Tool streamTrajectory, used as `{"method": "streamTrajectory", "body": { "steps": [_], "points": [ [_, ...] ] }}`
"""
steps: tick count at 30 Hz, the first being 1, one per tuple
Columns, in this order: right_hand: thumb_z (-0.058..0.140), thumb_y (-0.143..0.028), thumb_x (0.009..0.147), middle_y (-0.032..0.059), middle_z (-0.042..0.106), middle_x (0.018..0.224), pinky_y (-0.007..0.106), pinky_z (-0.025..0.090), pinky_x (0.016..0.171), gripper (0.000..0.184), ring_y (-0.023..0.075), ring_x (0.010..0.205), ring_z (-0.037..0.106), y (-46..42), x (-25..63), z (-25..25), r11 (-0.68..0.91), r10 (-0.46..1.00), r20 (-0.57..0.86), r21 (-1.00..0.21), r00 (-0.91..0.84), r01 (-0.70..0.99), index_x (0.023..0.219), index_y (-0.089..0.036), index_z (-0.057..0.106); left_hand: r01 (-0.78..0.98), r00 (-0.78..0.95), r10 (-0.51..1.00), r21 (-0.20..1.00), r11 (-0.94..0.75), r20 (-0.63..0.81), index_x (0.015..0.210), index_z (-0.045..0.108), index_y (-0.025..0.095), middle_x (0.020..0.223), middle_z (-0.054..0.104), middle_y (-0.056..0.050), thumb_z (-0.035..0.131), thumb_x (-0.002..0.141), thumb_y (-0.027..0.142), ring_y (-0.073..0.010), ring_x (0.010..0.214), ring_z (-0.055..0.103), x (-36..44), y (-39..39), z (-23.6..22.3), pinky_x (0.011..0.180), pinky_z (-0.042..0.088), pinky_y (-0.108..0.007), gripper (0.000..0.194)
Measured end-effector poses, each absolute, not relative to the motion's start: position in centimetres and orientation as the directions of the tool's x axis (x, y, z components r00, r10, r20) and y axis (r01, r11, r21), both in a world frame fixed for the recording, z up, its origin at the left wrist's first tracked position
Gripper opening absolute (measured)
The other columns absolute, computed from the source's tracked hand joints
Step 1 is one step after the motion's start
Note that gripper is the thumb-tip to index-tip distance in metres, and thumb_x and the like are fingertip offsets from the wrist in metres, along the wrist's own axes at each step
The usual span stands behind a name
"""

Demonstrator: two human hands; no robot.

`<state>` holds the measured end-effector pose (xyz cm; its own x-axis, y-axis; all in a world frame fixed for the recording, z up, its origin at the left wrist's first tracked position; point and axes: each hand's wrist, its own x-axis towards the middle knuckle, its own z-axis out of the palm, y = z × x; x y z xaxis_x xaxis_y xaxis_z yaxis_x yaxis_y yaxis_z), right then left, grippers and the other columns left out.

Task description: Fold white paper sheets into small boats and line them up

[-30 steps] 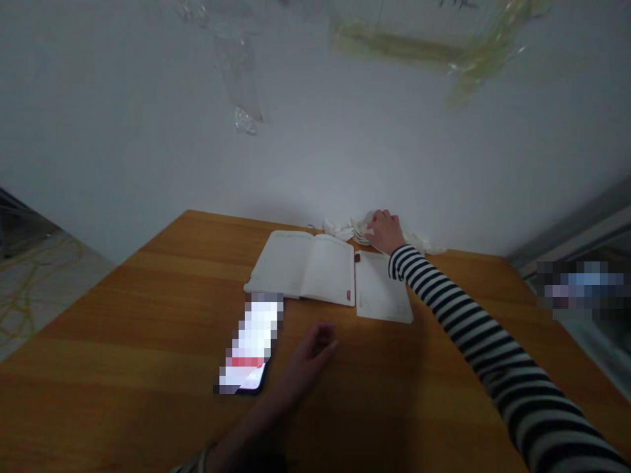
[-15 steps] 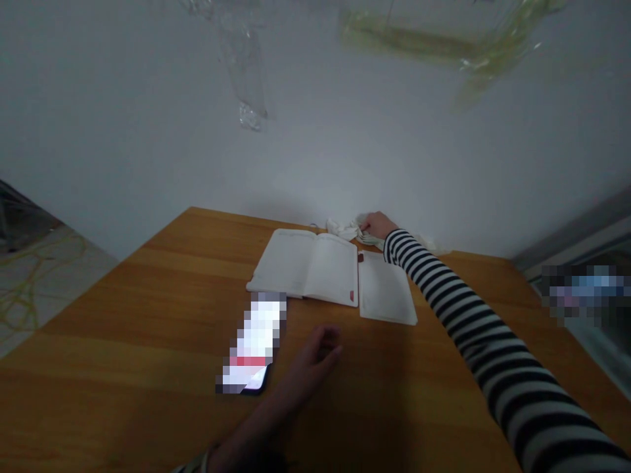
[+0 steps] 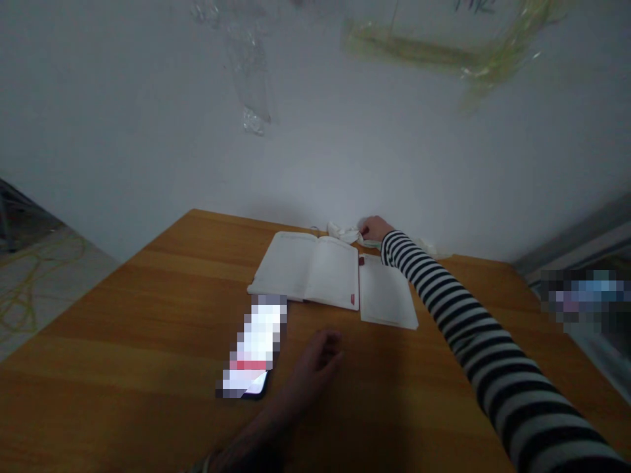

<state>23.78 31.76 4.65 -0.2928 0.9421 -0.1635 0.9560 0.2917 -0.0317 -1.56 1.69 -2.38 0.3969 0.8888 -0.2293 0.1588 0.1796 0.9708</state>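
Observation:
At the back edge of the table, against the wall, my right hand (image 3: 375,228) has its fingers closed on a crumpled white bundle (image 3: 342,232). It may be cloth, tissue or thin plastic; I cannot tell which. Part of the bundle is hidden behind the hand. My left hand (image 3: 318,360) rests on the table nearer to me, loosely curled, thumb apart from the fingers, with nothing in it. An open notebook (image 3: 310,269) with blank-looking pages lies beyond it. A lit phone (image 3: 256,345) lies to its left.
A separate white pad or stack of sheets (image 3: 388,295) sits right of the notebook, partly under my right forearm. The wooden table (image 3: 123,315) meets a wall (image 3: 305,157) with tape strips. Yellow cord (image 3: 29,295) lies on the floor at left.
The view has shifted very slightly. My right hand stays at the white bundle, its wrist turned a little. My left hand has hardly moved.

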Motion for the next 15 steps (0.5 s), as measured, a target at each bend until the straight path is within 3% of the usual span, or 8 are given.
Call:
{"method": "streamTrajectory", "body": {
  "steps": [4,8,12,15],
  "points": [
    [0.064,-0.018,0.086,0.0093,0.075,0.102,0.028,0.049,0.091,0.020,0.0202,0.097,0.068,30.5,24.4,6.2,0.255,0.967,0.022,-0.076,-0.255,0.964,0.103,-0.014,0.074,0.170,0.405,0.887,0.971,0.166,-0.222,0.111,0.055,0.020,0.112,0.060,-0.010,0.055,0.088,0.030,-0.0233,0.101,0.059,-1.6,1.9,-2.6,0.091,0.048,-0.038,0.025],
    [0.051,-0.019,0.094,0.0124,0.073,0.113,0.035,0.047,0.096,0.029,0.0219,0.103,0.067,25.6,25.5,6.9,0.237,0.959,0.190,-0.127,-0.211,0.963,0.115,-0.015,0.070,0.162,0.398,0.899,0.978,0.128,-0.184,0.109,0.056,0.021,0.110,0.061,-0.009,0.055,0.088,0.030,-0.0234,0.100,0.060,-1.7,2.0,-2.9,0.092,0.048,-0.038,0.023],
    [0.060,-0.032,0.092,0.0091,0.072,0.116,0.036,0.049,0.098,0.027,0.0223,0.109,0.065,16.4,26.4,3.8,0.320,0.939,0.194,-0.185,-0.284,0.929,0.114,-0.020,0.070,0.166,0.377,0.908,0.978,0.127,-0.182,0.107,0.058,0.020,0.106,0.062,-0.009,0.057,0.086,0.032,-0.0233,0.098,0.059,-1.8,2.0,-2.9,0.090,0.048,-0.036,0.024],
    [0.068,-0.037,0.086,0.0141,0.066,0.127,0.041,0.049,0.100,0.040,0.0261,0.118,0.061,10.4,26.4,0.4,0.405,0.913,0.177,-0.269,-0.368,0.874,0.121,-0.018,0.067,0.180,0.366,0.915,0.978,0.110,-0.170,0.105,0.060,0.020,0.105,0.063,-0.008,0.058,0.085,0.032,-0.0232,0.097,0.059,-1.7,2.1,-2.6,0.089,0.048,-0.036,0.023]
  ]
}}
